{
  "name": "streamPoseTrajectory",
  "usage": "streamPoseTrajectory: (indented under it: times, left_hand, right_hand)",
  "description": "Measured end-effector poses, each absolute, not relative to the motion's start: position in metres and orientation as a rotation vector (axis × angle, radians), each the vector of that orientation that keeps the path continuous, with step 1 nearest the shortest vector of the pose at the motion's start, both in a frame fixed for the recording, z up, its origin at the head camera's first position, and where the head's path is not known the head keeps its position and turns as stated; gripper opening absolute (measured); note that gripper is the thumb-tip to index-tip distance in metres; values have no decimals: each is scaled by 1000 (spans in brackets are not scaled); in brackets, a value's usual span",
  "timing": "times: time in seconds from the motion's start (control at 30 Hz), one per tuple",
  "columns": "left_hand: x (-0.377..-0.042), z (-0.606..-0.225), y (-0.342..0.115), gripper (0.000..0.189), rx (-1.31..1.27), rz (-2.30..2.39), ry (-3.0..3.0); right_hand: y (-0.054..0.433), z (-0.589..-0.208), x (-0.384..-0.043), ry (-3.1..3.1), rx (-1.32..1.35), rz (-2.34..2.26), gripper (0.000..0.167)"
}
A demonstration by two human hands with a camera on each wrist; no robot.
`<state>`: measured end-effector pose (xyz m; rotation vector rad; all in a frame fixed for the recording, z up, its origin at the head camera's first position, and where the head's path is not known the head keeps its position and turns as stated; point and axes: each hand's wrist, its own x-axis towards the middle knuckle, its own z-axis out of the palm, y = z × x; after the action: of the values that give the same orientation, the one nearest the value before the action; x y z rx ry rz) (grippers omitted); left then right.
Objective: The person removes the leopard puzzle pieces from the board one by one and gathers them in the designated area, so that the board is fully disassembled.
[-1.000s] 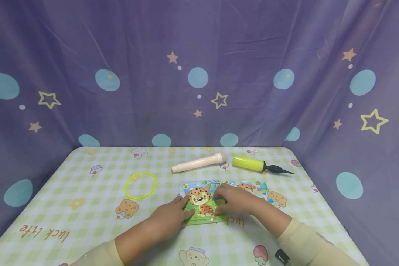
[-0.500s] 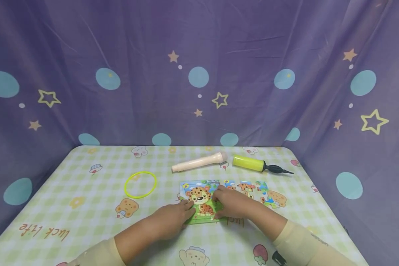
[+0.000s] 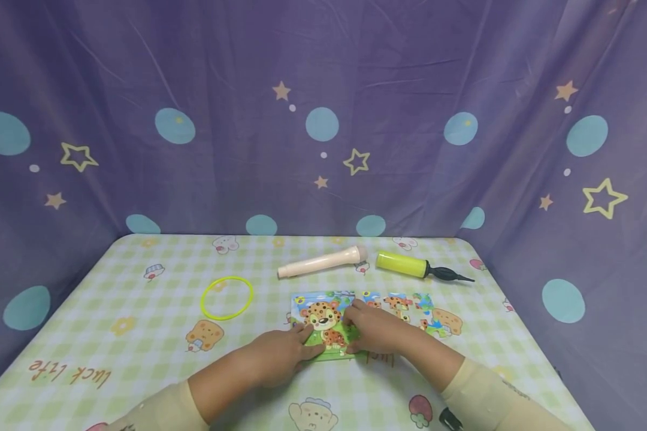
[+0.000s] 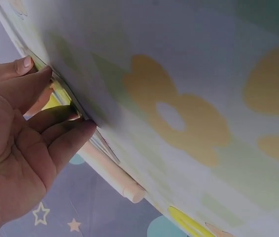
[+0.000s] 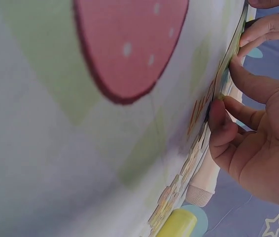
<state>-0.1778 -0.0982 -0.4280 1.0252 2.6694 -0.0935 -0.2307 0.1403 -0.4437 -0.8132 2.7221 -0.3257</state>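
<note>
A leopard jigsaw puzzle lies flat on the table in front of me. My left hand rests on its left side, thumb near the lower edge and fingers on the picture. On the right side of the puzzle my right hand touches the board, with thumb and forefinger set apart. In the right wrist view its other fingers are bent against the table beside the board. Whether a piece is under those fingertips is hidden. Several loose puzzle pieces lie just right of the board, partly behind the right hand.
Behind the puzzle lie a pale pink toy microphone and a yellow hand pump with a black nozzle. A thin yellow ring is at the left. The checked tablecloth ends at a purple curtain.
My left hand has shifted slightly, its thumb now reaching further along the puzzle's lower part. The right hand has settled a little lower and left, uncovering more of the loose pieces.
</note>
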Motion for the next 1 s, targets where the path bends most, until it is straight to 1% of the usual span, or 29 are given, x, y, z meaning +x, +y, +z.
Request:
streamPoseTrajectory:
  times: [0.37, 0.73, 0.87, 1.0]
  left_hand:
    - [-176, -423, -94, 46, 985, -86, 2670]
    - [-177, -425, -94, 48, 965, -109, 2677]
    - [-177, -427, -94, 48, 973, -115, 2677]
    - [-176, -429, -94, 49, 980, -120, 2680]
  right_hand:
    - [142, -443, -231, 2707, -792, -422, 46]
    - [144, -447, -230, 2711, -770, -465, 42]
    - [148, -446, -230, 2699, -768, -519, 35]
    - [152, -442, -229, 2681, -797, -635, 24]
